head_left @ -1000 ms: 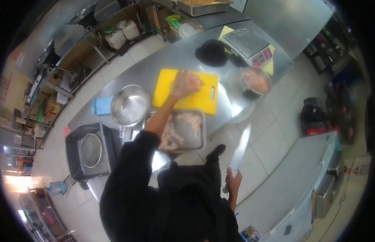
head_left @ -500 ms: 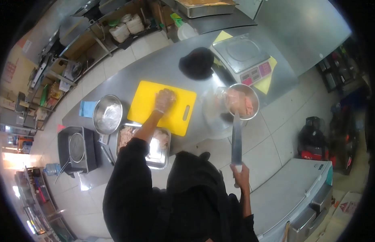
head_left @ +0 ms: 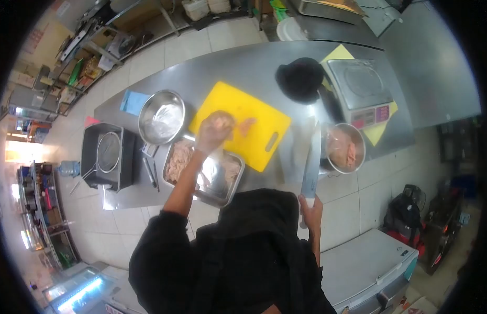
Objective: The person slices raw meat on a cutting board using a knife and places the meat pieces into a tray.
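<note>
My left hand (head_left: pixel 216 130), in a clear plastic glove, hovers over the near left edge of the yellow cutting board (head_left: pixel 269 118). Its fingers curl around what looks like pale raw meat, though motion blurs them. A small pink piece of meat (head_left: pixel 247 126) lies on the board beside it. Just below the hand is a metal tray (head_left: pixel 214 175) with pale meat pieces (head_left: pixel 179 162) at both ends. My right hand (head_left: pixel 311 212) grips a large kitchen knife (head_left: pixel 309 175) by its handle, blade pointing away from me. Near the blade, a steel pot (head_left: pixel 363 152) contains pink meat (head_left: pixel 342 148).
A steel bowl (head_left: pixel 162 117) stands left of the board, and a dark bin with a strainer (head_left: pixel 108 152) is farther left. Beyond the board are a black cloth-like object (head_left: pixel 300 79) and a weighing scale (head_left: pixel 358 86). A white chest freezer (head_left: pixel 358 272) is at lower right.
My left hand has lifted from the board's middle toward the tray, uncovering the pink piece. The knife stays in my right hand. The camera view has turned, shifting the table rightward.
</note>
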